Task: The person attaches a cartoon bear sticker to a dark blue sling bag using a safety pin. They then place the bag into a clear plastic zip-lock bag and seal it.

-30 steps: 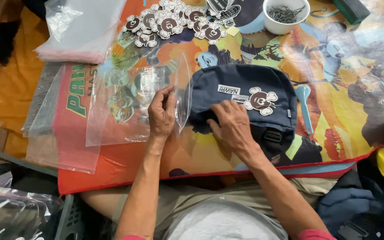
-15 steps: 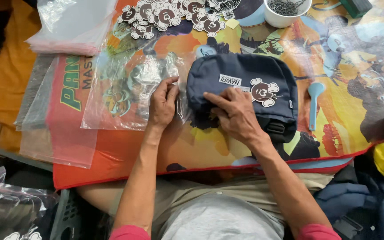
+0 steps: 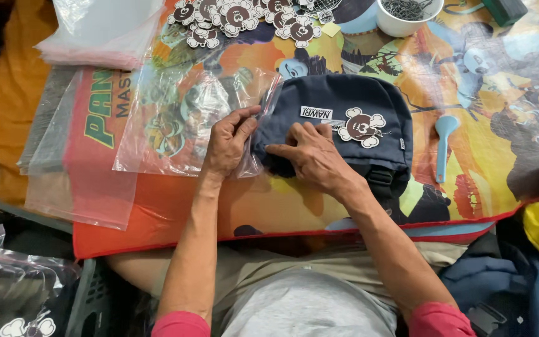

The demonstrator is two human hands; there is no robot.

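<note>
Navy fabric bag lies at centre frame on the surface, which is covered by a bright printed cartoon sheet. We see a white label and a skull-and-crossbones tag on the bag's upper face, and a black strap with buckle at its lower right edge.

Left hand: fingers pinched on the open edge of a clear plastic sleeve, just left of the bag. The sleeve lies flat toward the left of the frame; its mouth meets the bag's left end, and the plastic there is crumpled around the bag's corner.

Right hand: fingers spread and pressed flat on the bag's lower left part, index finger pointing toward the sleeve's mouth. It grips nothing that we can see; it bears down on the fabric.

Around them: a scatter of the same skull-shaped tags along the top edge; a white bowl of small dark metal pieces at upper right; a light blue spoon-shaped tool right of the bag, apart from it; a stack of clear bags at upper left; more flat plastic under the sleeve at left. Bagged dark items sit at lower left, and blue and yellow cloth at lower right.
</note>
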